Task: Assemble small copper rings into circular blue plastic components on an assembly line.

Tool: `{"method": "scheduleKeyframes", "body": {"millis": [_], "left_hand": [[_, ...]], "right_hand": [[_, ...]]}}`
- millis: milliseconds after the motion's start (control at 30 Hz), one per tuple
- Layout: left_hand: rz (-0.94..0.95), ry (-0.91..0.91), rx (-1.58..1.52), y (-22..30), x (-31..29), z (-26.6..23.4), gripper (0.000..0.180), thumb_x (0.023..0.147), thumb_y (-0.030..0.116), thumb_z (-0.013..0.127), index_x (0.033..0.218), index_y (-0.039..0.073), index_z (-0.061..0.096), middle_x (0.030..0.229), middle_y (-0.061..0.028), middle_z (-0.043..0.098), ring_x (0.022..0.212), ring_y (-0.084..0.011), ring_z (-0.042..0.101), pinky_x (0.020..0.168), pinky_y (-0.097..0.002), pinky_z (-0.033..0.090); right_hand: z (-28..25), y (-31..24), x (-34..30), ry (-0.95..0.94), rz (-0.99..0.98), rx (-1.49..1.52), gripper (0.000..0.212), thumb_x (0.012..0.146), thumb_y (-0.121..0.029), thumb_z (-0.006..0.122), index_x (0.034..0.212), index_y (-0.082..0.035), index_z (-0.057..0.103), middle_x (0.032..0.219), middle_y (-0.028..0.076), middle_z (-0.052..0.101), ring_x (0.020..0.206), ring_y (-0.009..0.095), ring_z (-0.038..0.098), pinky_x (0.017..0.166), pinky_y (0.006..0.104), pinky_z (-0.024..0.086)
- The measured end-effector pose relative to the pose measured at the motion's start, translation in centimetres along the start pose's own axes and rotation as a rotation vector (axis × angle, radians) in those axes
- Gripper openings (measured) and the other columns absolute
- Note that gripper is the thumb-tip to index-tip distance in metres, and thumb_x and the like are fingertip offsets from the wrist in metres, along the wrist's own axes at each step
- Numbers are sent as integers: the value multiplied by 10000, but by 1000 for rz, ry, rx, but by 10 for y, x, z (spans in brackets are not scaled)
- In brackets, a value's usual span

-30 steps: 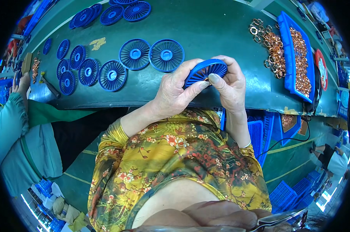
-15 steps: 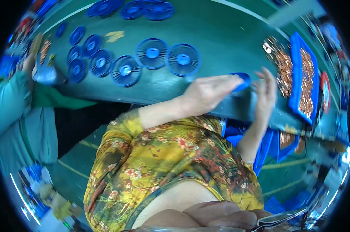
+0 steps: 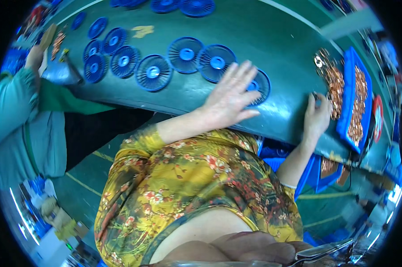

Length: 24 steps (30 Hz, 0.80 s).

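My left hand (image 3: 230, 95) is open, its fingers stretched over a round blue fan grille (image 3: 264, 84) lying flat on the green table; the hand hides part of it. Another blue fan grille (image 3: 217, 63) lies just left of it. My right hand (image 3: 317, 116) is closed in a pinch beside a heap of small copper-coloured metal pieces (image 3: 335, 89). A tiny dark bit shows at its fingertips, too small to name.
A blue tray (image 3: 348, 89) of copper-coloured pieces stands right of the heap. More blue grilles (image 3: 153, 72) spread across the table's left. Yellowish scraps (image 3: 142, 31) lie behind them. At far left a person in a teal sleeve (image 3: 16, 107) works. Blue bins (image 3: 314, 173) stand below the table edge.
The blue grille that was held between my hands now lies on the table at the row's right end. My left hand has opened over it; my right hand has moved right to the copper-coloured heap.
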<state>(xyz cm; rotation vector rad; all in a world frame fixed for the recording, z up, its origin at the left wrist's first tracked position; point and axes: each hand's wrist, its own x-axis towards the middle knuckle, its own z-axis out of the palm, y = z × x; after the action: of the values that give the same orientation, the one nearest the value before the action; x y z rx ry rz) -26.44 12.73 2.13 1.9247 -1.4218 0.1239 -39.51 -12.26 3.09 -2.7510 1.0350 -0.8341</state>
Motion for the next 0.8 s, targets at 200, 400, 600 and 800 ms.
{"method": "scheduleKeyframes", "body": {"millis": [200, 400, 600, 800], "left_hand": [[-131, 22, 138, -2, 9, -3, 820, 682, 400, 782, 1341, 63, 430, 1375, -252, 401, 1336, -426, 304, 1087, -589, 202], [-125, -82, 73, 0, 19, 1, 821, 692, 357, 776, 1344, 24, 406, 1327, -221, 468, 1290, -360, 404, 1093, -546, 229], [-136, -106, 108, -2, 17, -12, 798, 702, 380, 747, 1317, -12, 423, 1288, -222, 486, 1247, -349, 433, 1076, -538, 248], [-147, -14, 179, 7, 11, 1, 761, 714, 422, 739, 1267, -26, 468, 1264, -232, 469, 1272, -377, 383, 1103, -547, 195]], "right_hand": [[-4, -55, -15, -177, -143, 533, 152, 859, -120, 647, 983, -37, 669, 962, 137, 646, 813, 252, 634, 690, 312, 508], [6, -84, -20, -247, -210, 501, 173, 842, -86, 643, 1001, -33, 686, 866, 120, 658, 767, 231, 641, 657, 318, 497], [16, -92, -18, -201, -355, 590, 151, 824, -55, 637, 965, -31, 685, 794, 134, 626, 716, 275, 620, 643, 342, 493], [10, -88, -27, -235, -309, 566, 211, 874, -65, 611, 1076, -23, 659, 885, 141, 634, 751, 243, 614, 669, 327, 493]]}}
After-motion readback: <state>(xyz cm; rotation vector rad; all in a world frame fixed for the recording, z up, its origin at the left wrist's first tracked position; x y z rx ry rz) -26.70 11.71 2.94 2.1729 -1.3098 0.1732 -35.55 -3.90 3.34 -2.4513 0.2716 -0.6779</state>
